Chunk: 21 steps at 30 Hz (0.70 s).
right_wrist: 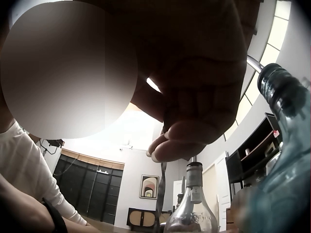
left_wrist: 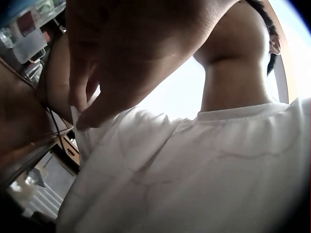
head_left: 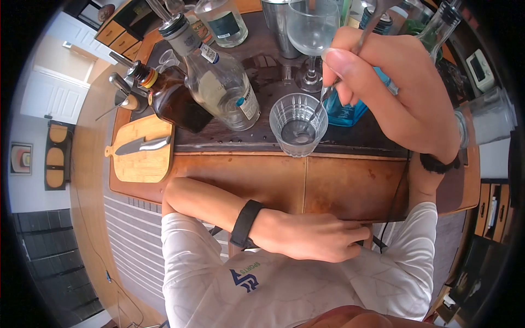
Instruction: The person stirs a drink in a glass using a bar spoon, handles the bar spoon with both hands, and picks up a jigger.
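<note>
In the head view, my right hand (head_left: 402, 82) pinches the thin stem of a long metal bar spoon (head_left: 327, 97) between thumb and fingers. The spoon slants down into a cut-patterned glass tumbler (head_left: 283, 117), its bowl end low inside. The right wrist view shows the spoon's twisted stem (right_wrist: 162, 194) hanging below the fingertips (right_wrist: 167, 150). My left hand (head_left: 311, 235) lies across my front with relaxed, loosely bent fingers, close over the white shirt (head_left: 328, 279). Its fingertips (left_wrist: 83, 121) overlap the shirt cloth in the left wrist view.
Left of the tumbler stand a clear bottle (head_left: 224, 93) and a brown bottle (head_left: 178, 101), both with pourers. A knife (head_left: 143, 145) lies on a wooden board (head_left: 147, 170). Behind are a stemmed glass (head_left: 313, 33) and metal shaker (head_left: 279, 27); a blue bottle (head_left: 345, 112) stands right.
</note>
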Each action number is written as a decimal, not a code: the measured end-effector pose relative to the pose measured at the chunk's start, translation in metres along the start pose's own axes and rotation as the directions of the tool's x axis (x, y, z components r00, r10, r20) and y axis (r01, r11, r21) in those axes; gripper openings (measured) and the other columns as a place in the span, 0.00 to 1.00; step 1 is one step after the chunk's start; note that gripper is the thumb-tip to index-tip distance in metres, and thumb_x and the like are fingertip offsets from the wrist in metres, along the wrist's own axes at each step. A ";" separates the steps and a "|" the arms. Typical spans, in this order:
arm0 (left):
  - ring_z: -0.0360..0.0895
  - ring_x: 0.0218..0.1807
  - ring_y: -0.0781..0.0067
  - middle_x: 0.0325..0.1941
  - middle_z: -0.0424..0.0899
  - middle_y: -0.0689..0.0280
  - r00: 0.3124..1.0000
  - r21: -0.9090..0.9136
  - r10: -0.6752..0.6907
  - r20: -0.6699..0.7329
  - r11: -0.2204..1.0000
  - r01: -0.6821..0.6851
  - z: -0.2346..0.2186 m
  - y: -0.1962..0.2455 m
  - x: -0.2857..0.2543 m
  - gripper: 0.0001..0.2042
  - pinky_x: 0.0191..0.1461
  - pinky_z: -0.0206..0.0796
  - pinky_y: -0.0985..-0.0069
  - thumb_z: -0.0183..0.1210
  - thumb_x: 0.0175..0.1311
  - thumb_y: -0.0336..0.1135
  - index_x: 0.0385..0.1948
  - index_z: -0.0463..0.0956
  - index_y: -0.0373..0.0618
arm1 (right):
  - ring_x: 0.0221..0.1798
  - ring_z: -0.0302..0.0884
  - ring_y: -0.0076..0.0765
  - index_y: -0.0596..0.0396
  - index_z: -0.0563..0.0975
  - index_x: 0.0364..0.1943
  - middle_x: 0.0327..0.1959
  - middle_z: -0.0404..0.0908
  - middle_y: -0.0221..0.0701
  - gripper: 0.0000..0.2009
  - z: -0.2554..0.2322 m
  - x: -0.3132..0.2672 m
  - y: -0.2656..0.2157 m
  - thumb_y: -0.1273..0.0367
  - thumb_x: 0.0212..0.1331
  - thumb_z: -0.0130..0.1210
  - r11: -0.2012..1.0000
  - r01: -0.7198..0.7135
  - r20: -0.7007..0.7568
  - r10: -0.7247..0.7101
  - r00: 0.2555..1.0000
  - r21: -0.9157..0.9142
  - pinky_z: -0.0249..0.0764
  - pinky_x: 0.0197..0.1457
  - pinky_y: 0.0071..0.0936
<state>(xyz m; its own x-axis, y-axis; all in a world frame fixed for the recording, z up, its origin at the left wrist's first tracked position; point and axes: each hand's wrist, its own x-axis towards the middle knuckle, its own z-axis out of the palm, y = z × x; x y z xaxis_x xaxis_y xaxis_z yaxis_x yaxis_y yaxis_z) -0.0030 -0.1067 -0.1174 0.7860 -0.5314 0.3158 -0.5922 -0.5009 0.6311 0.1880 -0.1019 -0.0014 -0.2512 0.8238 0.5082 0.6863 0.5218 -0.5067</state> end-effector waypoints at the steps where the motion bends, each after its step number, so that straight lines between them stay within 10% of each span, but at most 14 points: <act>1: 0.76 0.44 0.55 0.45 0.68 0.50 1.000 0.001 0.000 -0.001 1.000 0.000 0.002 -0.001 0.000 0.10 0.31 0.80 0.68 0.60 0.54 0.25 0.28 0.67 0.29 | 0.22 0.74 0.26 0.62 0.78 0.32 0.19 0.75 0.30 0.15 0.000 0.000 0.000 0.68 0.75 0.47 1.000 0.002 0.001 -0.002 1.000 0.000 0.67 0.28 0.24; 3: 0.76 0.43 0.56 0.44 0.68 0.50 0.985 0.036 0.051 -0.167 0.998 -0.046 0.007 -0.003 0.001 0.10 0.31 0.79 0.67 0.60 0.55 0.26 0.28 0.67 0.30 | 0.22 0.74 0.25 0.62 0.78 0.32 0.19 0.75 0.30 0.15 -0.001 0.000 0.001 0.68 0.75 0.47 1.000 0.001 0.006 -0.001 1.000 0.001 0.67 0.28 0.24; 21: 0.73 0.21 0.67 0.24 0.68 0.64 1.000 0.274 0.003 -0.029 0.962 0.005 0.011 0.000 -0.003 0.10 0.22 0.68 0.70 0.61 0.51 0.30 0.22 0.66 0.41 | 0.24 0.75 0.25 0.62 0.79 0.33 0.20 0.76 0.30 0.14 -0.004 -0.001 0.003 0.68 0.76 0.47 0.999 -0.019 -0.019 0.018 1.000 -0.044 0.68 0.29 0.23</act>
<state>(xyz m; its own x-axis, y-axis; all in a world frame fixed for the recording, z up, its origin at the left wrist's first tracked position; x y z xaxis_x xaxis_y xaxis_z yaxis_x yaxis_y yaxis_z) -0.0072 -0.1126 -0.1260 0.7891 -0.5129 0.3381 -0.6142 -0.6713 0.4149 0.1928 -0.1020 -0.0004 -0.2263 0.8287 0.5120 0.7205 0.4961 -0.4845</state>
